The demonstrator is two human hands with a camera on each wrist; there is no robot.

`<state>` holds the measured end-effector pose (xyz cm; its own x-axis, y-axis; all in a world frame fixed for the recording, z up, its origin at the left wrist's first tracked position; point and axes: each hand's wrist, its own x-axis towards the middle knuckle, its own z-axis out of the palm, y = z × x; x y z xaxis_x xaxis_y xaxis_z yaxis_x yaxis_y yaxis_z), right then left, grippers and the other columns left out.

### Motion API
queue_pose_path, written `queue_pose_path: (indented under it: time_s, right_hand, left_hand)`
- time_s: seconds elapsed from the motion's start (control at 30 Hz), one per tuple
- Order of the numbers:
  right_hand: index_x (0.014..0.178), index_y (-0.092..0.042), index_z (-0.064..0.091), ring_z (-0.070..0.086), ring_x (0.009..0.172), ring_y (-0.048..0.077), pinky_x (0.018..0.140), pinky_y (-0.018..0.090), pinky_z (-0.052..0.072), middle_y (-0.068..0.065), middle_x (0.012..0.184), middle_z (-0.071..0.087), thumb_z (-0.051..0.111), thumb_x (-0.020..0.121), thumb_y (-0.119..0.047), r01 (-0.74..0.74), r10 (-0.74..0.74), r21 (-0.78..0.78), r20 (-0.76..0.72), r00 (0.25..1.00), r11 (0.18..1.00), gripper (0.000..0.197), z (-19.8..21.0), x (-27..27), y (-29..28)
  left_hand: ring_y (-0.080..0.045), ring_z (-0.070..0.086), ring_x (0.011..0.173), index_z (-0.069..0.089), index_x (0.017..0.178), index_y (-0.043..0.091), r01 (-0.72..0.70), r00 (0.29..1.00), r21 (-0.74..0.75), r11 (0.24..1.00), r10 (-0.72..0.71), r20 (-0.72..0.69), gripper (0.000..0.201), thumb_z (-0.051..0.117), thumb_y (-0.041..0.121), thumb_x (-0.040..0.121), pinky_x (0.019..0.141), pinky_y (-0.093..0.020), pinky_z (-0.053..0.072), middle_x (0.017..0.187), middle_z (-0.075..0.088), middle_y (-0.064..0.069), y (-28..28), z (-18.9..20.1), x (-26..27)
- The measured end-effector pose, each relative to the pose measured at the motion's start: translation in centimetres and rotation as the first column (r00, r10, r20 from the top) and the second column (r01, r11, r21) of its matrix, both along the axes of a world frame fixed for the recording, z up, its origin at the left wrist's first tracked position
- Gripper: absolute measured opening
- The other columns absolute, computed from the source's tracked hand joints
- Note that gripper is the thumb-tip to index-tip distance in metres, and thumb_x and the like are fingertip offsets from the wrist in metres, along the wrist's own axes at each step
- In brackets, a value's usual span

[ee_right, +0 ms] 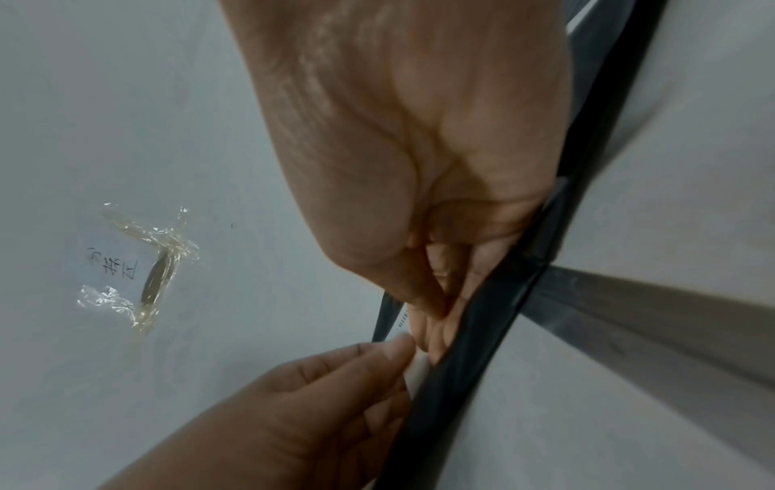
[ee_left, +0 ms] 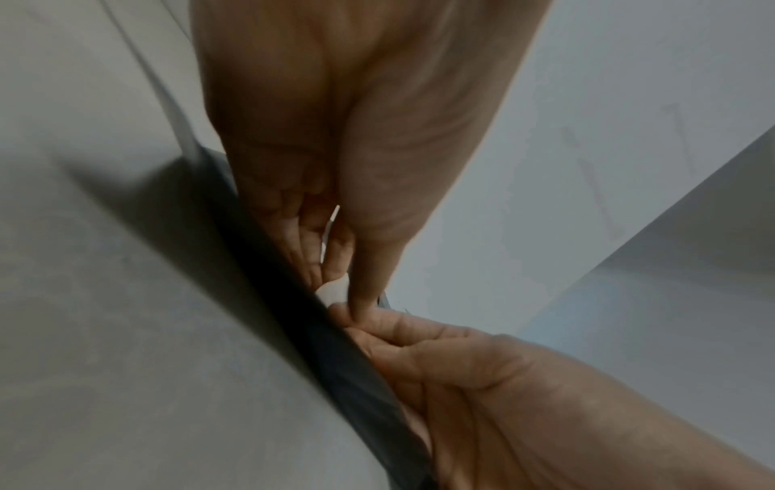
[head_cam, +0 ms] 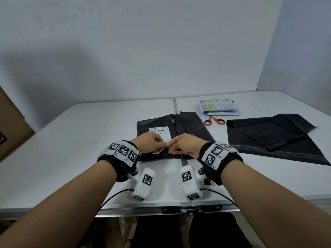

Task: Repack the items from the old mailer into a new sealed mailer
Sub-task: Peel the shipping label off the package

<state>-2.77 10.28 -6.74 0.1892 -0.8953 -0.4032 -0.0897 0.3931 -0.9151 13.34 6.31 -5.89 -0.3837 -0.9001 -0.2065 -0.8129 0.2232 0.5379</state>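
A black mailer (head_cam: pixel 189 126) with a white shipping label (head_cam: pixel 159 130) lies flat at the table's middle. Both hands meet at its near edge. My left hand (head_cam: pixel 163 144) pinches a white corner of the label (ee_right: pixel 419 368) between thumb and fingers. My right hand (head_cam: pixel 173 146) pinches the mailer's black edge (ee_right: pixel 482 315) right beside it, fingertips touching the left hand's. A second black mailer (head_cam: pixel 272 138) lies flat and rumpled to the right. A stack of printed packets (head_cam: pixel 217 107) sits at the back right.
Red-handled scissors (head_cam: pixel 215 120) lie between the packets and the labelled mailer. A taped paper note (ee_right: pixel 138 265) is stuck to the grey table (head_cam: pixel 71 140). A cardboard box (head_cam: pixel 10 126) stands at the far left. The table's front edge is just below my wrists.
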Motion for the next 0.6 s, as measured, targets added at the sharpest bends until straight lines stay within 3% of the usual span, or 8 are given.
queue_pose_path:
  time_s: [0.1, 0.17, 0.27, 0.3, 0.37, 0.5, 0.6]
  right_hand:
    - [0.079, -0.002, 0.055, 0.062, 0.061, 0.013, 0.052, 0.012, 0.053, 0.012, 0.076, 0.056, 0.032, 0.097, 0.009, 0.010, -0.010, -0.006, -0.009, 1.000, 1.000, 0.031, 0.0, 0.0, 0.3]
    - [0.076, -0.002, 0.054, 0.060, 0.063, 0.013, 0.051, 0.011, 0.052, 0.012, 0.074, 0.056, 0.033, 0.096, 0.009, 0.021, -0.022, -0.028, -0.042, 0.999, 0.999, 0.031, 0.1, 0.2, 0.6]
    - [0.075, -0.003, 0.056, 0.062, 0.049, 0.005, 0.051, 0.010, 0.051, 0.011, 0.072, 0.056, 0.033, 0.095, 0.009, 0.005, -0.008, -0.043, -0.070, 0.998, 0.999, 0.033, 0.2, 0.3, 0.6]
    - [0.075, -0.003, 0.058, 0.061, 0.052, 0.005, 0.050, 0.009, 0.051, 0.011, 0.072, 0.056, 0.032, 0.095, 0.009, -0.003, -0.001, -0.047, -0.080, 0.997, 0.999, 0.034, 0.2, 0.4, 0.6]
    - [0.076, -0.003, 0.059, 0.059, 0.058, 0.007, 0.050, 0.007, 0.049, 0.009, 0.072, 0.055, 0.031, 0.095, 0.010, -0.023, 0.018, -0.042, -0.109, 0.994, 0.999, 0.037, 0.4, 0.6, 0.6]
    - [0.075, -0.004, 0.059, 0.058, 0.038, -0.001, 0.047, 0.006, 0.047, 0.008, 0.071, 0.054, 0.032, 0.095, 0.010, -0.071, 0.063, -0.040, -0.165, 0.984, 0.997, 0.036, 0.7, 0.7, 0.5]
    - [0.090, 0.002, 0.065, 0.062, 0.049, 0.002, 0.054, 0.009, 0.050, 0.006, 0.074, 0.057, 0.037, 0.094, 0.009, -0.090, 0.078, -0.046, -0.225, 0.971, 0.995, 0.029, 0.7, 0.6, 0.5]
  left_hand:
    - [-0.014, 0.051, 0.067, 0.070, 0.090, 0.000, -0.011, 1.000, 0.006, 1.000, 0.011, 0.000, 0.027, 0.069, 0.025, 0.081, 0.068, -0.024, 0.042, 0.075, 0.064, -0.006, -0.1, -0.1, 0.1]
    - [-0.015, 0.051, 0.062, 0.070, 0.087, 0.000, -0.032, 0.999, 0.051, 0.998, 0.034, -0.038, 0.020, 0.070, 0.018, 0.080, 0.061, -0.021, 0.042, 0.072, 0.065, -0.008, 0.0, -0.1, 0.0]
    - [-0.007, 0.049, 0.045, 0.069, 0.084, 0.005, -0.084, 0.985, 0.126, 0.988, 0.101, -0.140, 0.009, 0.071, 0.013, 0.081, 0.050, -0.014, 0.041, 0.057, 0.060, -0.001, -0.2, -0.1, 0.2]
    - [-0.005, 0.048, 0.042, 0.069, 0.084, 0.004, -0.099, 0.977, 0.152, 0.983, 0.125, -0.174, 0.009, 0.071, 0.013, 0.082, 0.050, -0.013, 0.041, 0.053, 0.058, 0.001, -0.4, 0.0, 0.3]
    - [-0.007, 0.047, 0.044, 0.070, 0.088, 0.000, -0.109, 0.964, 0.193, 0.975, 0.151, -0.219, 0.016, 0.071, 0.015, 0.082, 0.052, -0.015, 0.041, 0.055, 0.057, -0.001, -0.6, 0.0, 0.7]
    - [-0.003, 0.050, 0.041, 0.068, 0.083, 0.003, -0.110, 0.944, 0.273, 0.956, 0.186, -0.273, 0.008, 0.067, 0.010, 0.086, 0.045, -0.012, 0.045, 0.060, 0.056, -0.003, -1.1, 0.2, 0.8]
    - [-0.003, 0.056, 0.049, 0.065, 0.080, 0.007, -0.104, 0.923, 0.334, 0.937, 0.216, -0.319, 0.008, 0.064, 0.007, 0.088, 0.053, -0.010, 0.051, 0.064, 0.059, -0.001, -1.6, 0.4, 0.8]
